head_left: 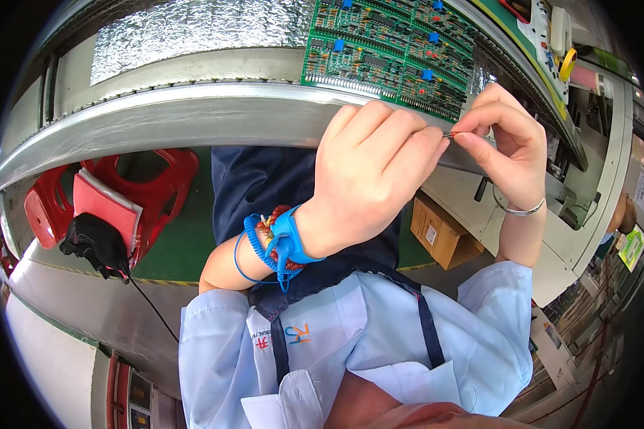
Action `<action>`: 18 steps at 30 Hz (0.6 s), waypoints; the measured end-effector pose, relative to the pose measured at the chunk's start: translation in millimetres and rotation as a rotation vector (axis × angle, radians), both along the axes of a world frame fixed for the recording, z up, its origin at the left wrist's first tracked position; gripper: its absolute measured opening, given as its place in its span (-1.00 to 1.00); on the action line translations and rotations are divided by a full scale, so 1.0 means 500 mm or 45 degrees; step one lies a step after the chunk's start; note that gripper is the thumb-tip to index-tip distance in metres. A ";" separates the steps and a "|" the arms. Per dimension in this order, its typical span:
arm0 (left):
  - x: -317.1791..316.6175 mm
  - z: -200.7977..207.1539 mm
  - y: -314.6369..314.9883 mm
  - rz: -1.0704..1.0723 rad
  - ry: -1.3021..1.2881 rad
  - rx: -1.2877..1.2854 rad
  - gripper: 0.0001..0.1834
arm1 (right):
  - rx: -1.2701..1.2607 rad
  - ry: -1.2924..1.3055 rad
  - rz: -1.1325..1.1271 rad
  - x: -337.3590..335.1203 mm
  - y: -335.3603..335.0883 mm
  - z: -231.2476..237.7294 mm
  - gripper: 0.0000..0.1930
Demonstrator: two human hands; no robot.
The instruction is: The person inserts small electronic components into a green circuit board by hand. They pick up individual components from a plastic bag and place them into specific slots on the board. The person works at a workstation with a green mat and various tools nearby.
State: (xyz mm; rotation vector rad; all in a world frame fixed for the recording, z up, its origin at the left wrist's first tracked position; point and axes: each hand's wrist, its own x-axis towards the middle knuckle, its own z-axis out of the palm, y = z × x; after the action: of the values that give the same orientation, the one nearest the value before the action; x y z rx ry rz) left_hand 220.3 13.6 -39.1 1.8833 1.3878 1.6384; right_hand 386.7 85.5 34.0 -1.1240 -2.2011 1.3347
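Observation:
In front of my chest, both hands meet just off the near edge of a green circuit board panel point(390, 57). My right hand point(504, 143) pinches a tiny red part with thin leads point(452, 134) between thumb and index finger. My left hand point(372, 168) is closed, its back toward me, and its fingertips meet the lead end of the same part. Exactly how those fingertips grip is hidden. The panel carries rows of small components, blue blocks and several red parts. A blue coiled wrist strap point(283, 243) and red beads circle my left wrist; a bangle point(520, 209) is on my right.
The panel lies across a metal-railed conveyor point(193, 107) beside a crinkled silver sheet point(200, 36). At left, a red stool point(161, 179) holds a red pad and a black item. A cardboard box point(440, 232) sits beneath, and yellow tape point(568, 65) lies at upper right.

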 end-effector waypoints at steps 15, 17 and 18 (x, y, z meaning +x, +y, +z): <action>0.016 0.009 -0.015 -0.052 0.042 -0.116 -0.79 | 0.057 -0.039 -0.013 0.023 -0.021 -0.002 -0.87; 0.017 0.009 -0.015 -0.094 0.031 -0.138 -0.80 | 0.087 -0.060 0.011 0.025 -0.021 -0.002 -0.87; 0.017 0.008 -0.015 -0.114 0.025 -0.150 -0.81 | 0.096 -0.068 0.013 0.025 -0.022 -0.002 -0.86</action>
State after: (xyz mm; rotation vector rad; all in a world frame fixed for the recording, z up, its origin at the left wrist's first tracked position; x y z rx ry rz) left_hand 229.0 6.3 -35.0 1.8707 1.3555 1.4671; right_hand 399.3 74.6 32.9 -1.1348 -2.2780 1.2282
